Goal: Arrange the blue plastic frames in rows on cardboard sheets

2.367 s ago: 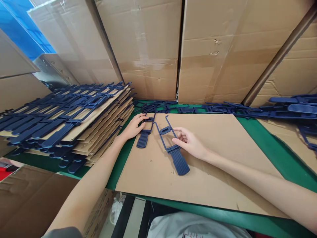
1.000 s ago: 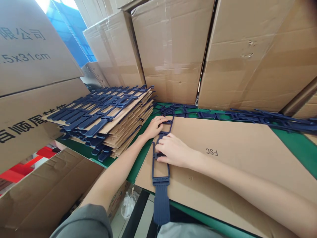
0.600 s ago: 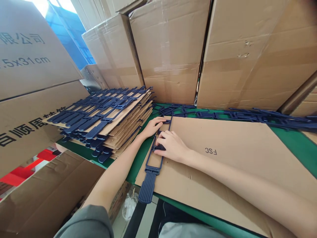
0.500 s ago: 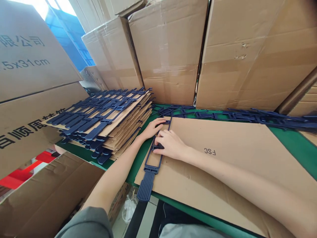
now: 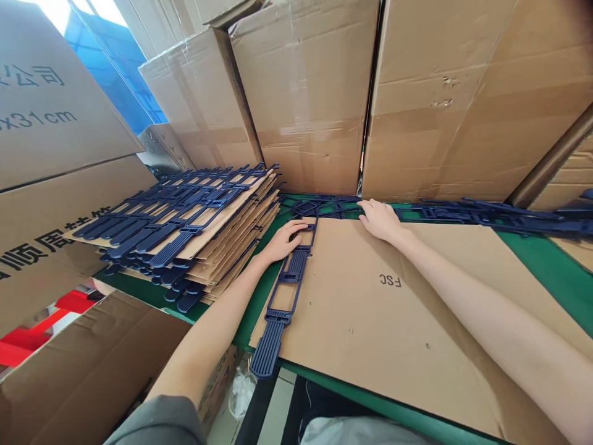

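Observation:
A long dark blue plastic strip (image 5: 283,293) with open frames and a ribbed, rounded end lies along the left edge of a flat cardboard sheet (image 5: 361,321) marked FSC. My left hand (image 5: 281,240) rests at the strip's far end, fingers apart and touching it. At the sheet's far edge, my right hand (image 5: 380,220) reaches over a row of similar blue strips (image 5: 435,213). Its fingertips are at those strips, and whether they grip one is not clear.
On the left stands a stack of cardboard sheets (image 5: 231,247) topped with blue strips. Large cartons (image 5: 306,93) line the back of the green table (image 5: 532,259). More cartons (image 5: 50,216) stand at the left, with an open one (image 5: 97,352) below.
My right hand has left the strip on the sheet and moved away and right to the row of strips. My left hand stays at the strip's far end. The view has shifted slightly.

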`<state>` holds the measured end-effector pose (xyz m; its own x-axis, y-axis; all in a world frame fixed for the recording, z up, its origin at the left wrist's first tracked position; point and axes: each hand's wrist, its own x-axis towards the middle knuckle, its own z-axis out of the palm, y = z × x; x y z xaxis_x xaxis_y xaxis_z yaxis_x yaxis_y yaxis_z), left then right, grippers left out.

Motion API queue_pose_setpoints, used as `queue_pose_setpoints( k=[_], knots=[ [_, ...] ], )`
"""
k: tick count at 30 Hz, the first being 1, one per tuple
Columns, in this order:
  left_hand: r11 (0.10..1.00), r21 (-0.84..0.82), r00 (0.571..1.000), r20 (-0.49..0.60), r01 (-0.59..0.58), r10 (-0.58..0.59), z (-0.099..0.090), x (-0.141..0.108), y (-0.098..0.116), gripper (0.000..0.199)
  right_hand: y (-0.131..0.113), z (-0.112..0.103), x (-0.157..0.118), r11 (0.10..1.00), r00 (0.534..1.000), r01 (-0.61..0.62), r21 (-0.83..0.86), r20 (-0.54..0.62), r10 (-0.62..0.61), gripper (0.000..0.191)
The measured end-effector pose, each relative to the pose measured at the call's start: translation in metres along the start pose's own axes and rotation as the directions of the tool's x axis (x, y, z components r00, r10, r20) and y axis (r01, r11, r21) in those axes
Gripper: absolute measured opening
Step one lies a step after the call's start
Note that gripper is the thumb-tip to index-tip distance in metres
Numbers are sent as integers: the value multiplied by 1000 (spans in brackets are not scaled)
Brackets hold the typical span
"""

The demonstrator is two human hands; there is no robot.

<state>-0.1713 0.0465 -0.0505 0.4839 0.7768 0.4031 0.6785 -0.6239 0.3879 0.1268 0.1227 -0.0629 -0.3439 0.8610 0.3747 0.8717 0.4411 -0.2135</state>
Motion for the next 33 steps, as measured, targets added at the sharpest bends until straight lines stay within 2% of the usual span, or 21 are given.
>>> queue_pose_setpoints(
  k=[3, 8, 10, 13, 19, 26, 33],
  knots=[
    [1000, 16, 1000, 2, 4, -4, 0, 0, 0, 36, 15, 11, -4, 999, 1000, -3, 51, -11, 4, 45],
    [999, 32, 1000, -1, -7, 7, 1, 0, -2, 36, 23, 21, 1, 997, 995, 73, 34, -69, -71, 41],
    [999, 35, 1000, -1, -12, 12, 2, 0, -3, 36, 25, 23, 1, 996, 995, 82, 28, -57, -80, 39],
    [999, 39, 1000, -1, -17, 17, 2, 1, -4, 36, 26, 23, 1, 995, 996, 94, 40, -6, -94, 38],
    [999, 47, 1000, 5, -16, 16, 3, 1, -4, 37, 23, 17, -1, 995, 995, 99, 22, 13, -99, 41],
    [999, 47, 1000, -1, -15, 15, 3, 0, -5, 35, 25, 21, 0, 996, 994, 86, 38, 63, -88, 41],
    [998, 55, 1000, 3, -6, 6, 2, 0, -5, 35, 19, 14, -2, 986, 987, 160, 39, 12, -160, 41]
  ],
)
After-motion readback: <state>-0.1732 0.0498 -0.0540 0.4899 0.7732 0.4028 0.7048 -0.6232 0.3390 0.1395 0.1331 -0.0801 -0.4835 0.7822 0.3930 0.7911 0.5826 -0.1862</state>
